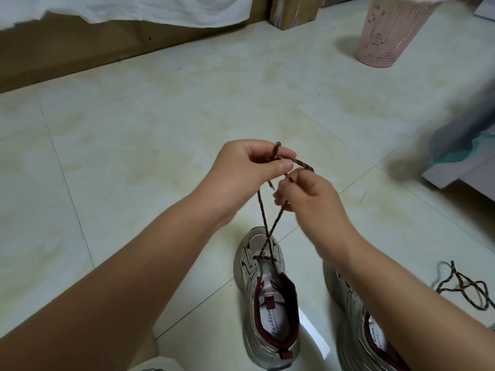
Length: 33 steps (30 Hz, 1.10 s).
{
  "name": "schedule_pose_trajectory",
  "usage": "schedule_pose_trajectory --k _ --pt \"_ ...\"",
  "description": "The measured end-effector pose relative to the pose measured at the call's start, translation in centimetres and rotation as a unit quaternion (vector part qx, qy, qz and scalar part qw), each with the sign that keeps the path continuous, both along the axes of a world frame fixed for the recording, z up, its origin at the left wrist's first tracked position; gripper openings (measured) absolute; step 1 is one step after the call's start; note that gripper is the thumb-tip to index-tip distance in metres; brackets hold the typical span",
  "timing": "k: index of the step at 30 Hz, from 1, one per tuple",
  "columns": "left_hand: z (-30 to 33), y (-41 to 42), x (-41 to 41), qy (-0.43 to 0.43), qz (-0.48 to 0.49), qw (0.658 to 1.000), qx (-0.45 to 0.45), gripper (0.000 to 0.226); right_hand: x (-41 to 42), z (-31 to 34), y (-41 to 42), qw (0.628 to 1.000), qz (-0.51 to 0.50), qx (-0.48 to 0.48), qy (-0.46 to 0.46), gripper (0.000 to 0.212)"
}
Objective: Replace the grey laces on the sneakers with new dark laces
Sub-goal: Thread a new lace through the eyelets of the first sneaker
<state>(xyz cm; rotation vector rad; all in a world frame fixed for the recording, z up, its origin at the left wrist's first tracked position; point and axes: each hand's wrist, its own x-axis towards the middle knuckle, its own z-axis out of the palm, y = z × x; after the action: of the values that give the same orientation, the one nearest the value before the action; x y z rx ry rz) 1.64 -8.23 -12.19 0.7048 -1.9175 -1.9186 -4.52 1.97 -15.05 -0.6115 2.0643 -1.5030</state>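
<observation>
My left hand (249,167) and right hand (302,194) pinch the dark lace (263,218); it's limp, best gripped near its stiff tips.

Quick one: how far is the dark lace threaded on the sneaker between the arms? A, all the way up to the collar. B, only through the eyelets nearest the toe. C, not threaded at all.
B: the dark lace crosses only the lowest eyelets of the sneaker, then both ends rise to the left hand and right hand.

"Fashion" on sneaker insole (268,321)
</observation>
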Motion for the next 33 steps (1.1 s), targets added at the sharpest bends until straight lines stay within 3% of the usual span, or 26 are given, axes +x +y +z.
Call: schedule_pose_trajectory --k 3,10,13,16,21,24,26,28,31,33 --pt "-0.3 -2.0 0.6 -0.046 0.035 0.998 -0.008 0.014 -1.9 2.2 1.1 0.978 0.001 -0.100 -0.183 0.026" --pt "-2.8 -6.6 2.6 -0.122 0.224 0.965 -0.057 0.004 -7.8 6.0 4.8 0.966 -0.113 -0.155 -0.176 0.032" --pt "-6.0 -7.7 3.4 -0.205 0.238 0.943 -0.107 0.007 -10.1 5.8 6.2 0.963 -0.151 -0.142 -0.175 0.041" --pt "-9.9 -8.0 4.8 -0.345 0.155 0.904 -0.197 0.011 -12.3 4.9 7.4 0.962 -0.188 -0.110 -0.165 0.046" --pt "-14.7 -6.0 6.5 -0.514 -0.062 0.813 -0.266 0.018 -12.4 1.3 7.9 0.987 -0.147 0.013 -0.063 0.029" --pt "-16.4 -4.5 6.6 -0.548 -0.131 0.738 -0.371 0.025 -10.7 -1.5 7.2 0.992 -0.094 0.087 -0.016 0.028" --pt "-16.8 -2.8 6.2 -0.513 -0.146 0.718 -0.446 0.026 -9.2 -3.2 6.7 0.990 -0.053 0.133 0.012 0.024" --pt "-16.4 -0.5 5.6 -0.442 -0.148 0.744 -0.479 0.025 -7.7 -4.7 6.3 0.984 0.002 0.175 0.041 0.019" --pt "-15.9 2.6 4.7 -0.340 -0.133 0.830 -0.422 0.020 -5.2 -7.4 5.7 0.961 0.094 0.249 0.076 0.016" --pt "-16.2 3.8 4.0 -0.303 -0.139 0.857 -0.392 0.026 -3.8 -9.0 5.5 0.948 0.128 0.278 0.085 0.016"
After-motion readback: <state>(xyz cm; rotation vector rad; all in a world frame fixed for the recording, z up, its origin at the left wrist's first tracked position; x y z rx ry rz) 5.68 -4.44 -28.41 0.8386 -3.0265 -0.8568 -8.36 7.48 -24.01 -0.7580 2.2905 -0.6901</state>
